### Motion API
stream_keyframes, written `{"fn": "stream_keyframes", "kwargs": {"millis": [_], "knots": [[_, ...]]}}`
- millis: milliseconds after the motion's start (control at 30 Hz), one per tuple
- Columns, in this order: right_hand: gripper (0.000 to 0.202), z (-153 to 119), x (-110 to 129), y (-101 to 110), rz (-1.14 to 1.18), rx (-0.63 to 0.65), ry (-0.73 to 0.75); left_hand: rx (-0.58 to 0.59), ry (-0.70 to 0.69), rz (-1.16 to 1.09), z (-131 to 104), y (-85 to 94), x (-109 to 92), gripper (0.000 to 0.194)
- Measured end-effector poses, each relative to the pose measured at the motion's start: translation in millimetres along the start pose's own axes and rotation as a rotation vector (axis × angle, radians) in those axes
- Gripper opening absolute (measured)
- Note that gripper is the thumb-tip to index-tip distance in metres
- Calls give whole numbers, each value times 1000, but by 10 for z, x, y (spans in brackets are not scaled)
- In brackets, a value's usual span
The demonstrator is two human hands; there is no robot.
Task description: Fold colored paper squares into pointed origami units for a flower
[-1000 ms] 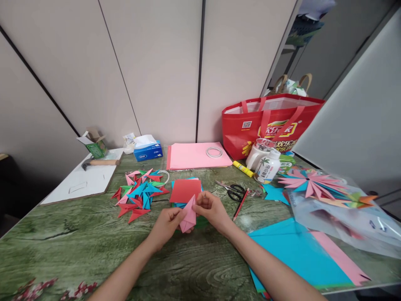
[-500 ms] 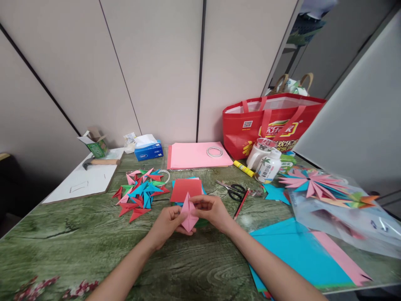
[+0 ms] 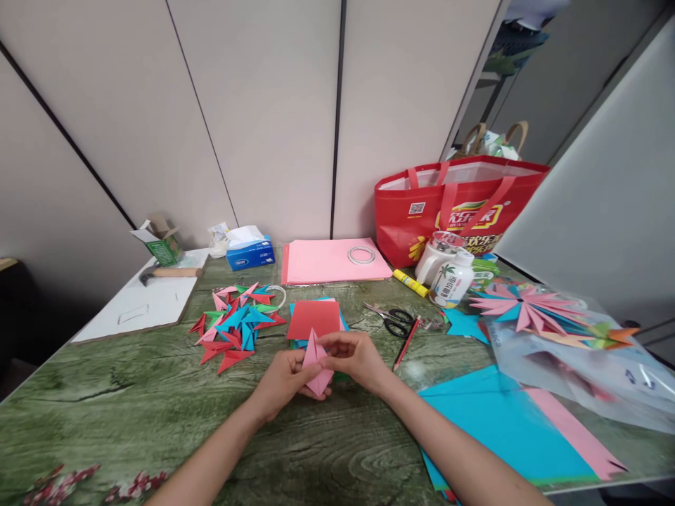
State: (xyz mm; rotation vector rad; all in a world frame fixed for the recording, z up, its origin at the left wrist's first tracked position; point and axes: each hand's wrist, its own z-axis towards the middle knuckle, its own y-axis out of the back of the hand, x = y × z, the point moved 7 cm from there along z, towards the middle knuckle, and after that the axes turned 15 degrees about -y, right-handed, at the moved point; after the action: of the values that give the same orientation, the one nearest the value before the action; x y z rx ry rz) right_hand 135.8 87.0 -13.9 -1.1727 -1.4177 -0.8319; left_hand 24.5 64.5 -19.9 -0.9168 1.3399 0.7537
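Note:
A pink piece of folded paper (image 3: 318,381), diamond-shaped with a pointed top, is held between both hands above the table. My left hand (image 3: 285,379) grips its left side, thumb across the front and fingers behind. My right hand (image 3: 356,357) pinches the paper's right edge with thumb and fingertips. Just behind it lies a stack of square paper sheets (image 3: 313,318), red on top with blue and pink edges showing. To the left, a loose heap of folded paper pieces (image 3: 245,320) in red, blue, pink and green surrounds part of a white ring.
Black-handled scissors (image 3: 395,323), a red pencil (image 3: 407,343) and a yellow glue stick (image 3: 410,283) lie right of the stack. A white bottle (image 3: 451,281) stands before a red bag (image 3: 401,221). Large blue sheets (image 3: 500,429) cover the right front. A hammer (image 3: 171,272) rests at left.
The pink paper has tipped slightly left and dropped a little, with both hands still on it. My right fingers have shifted along its edge. Everything else stays put.

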Motion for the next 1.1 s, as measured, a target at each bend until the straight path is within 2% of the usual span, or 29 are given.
{"fn": "stream_keyframes", "kwargs": {"millis": [233, 400, 600, 767, 900, 1100], "knots": [[28, 2, -19, 9, 88, -72, -26, 6, -14, -3, -9, -66, 40, 29], [31, -25, -31, -33, -104, -191, 46, -31, -33, -6, -2, -80, 55, 29], [26, -106, 1, -29, -200, -311, 109, -7, -49, -15, 1, -129, 48, 30], [27, -146, 47, -44, -252, -345, 141, -4, -101, 39, 3, -136, 44, 28], [30, -195, 123, -52, -430, -430, 222, 2, -165, 158, -2, -186, -22, 30], [27, -228, 142, -89, -606, -492, 328, -12, -202, 166, 1, -211, -39, 33]]}}
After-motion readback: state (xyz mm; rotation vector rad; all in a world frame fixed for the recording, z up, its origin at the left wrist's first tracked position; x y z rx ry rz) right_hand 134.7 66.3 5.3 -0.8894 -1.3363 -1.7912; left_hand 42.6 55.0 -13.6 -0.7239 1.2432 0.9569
